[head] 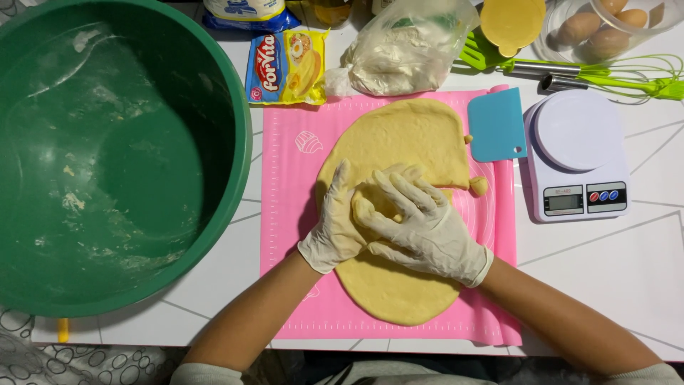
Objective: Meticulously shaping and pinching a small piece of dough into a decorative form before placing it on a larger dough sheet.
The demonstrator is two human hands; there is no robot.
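Note:
A flat sheet of pale yellow dough [406,139] lies on a pink silicone mat [288,178]. Both hands wear whitish gloves and meet over the middle of the sheet. My left hand [336,224] cups a folded lump of dough from the left side. My right hand [420,224] lies over the same lump, fingers spread and pointing left. A small scrap of dough [479,185] sits at the sheet's right edge.
A large green bowl [107,150] with flour traces fills the left. A blue scraper [496,125] and a white kitchen scale [577,157] stand right of the mat. Behind lie a yellow packet [286,65], a flour bag [402,50], a whisk [613,80] and eggs [591,32].

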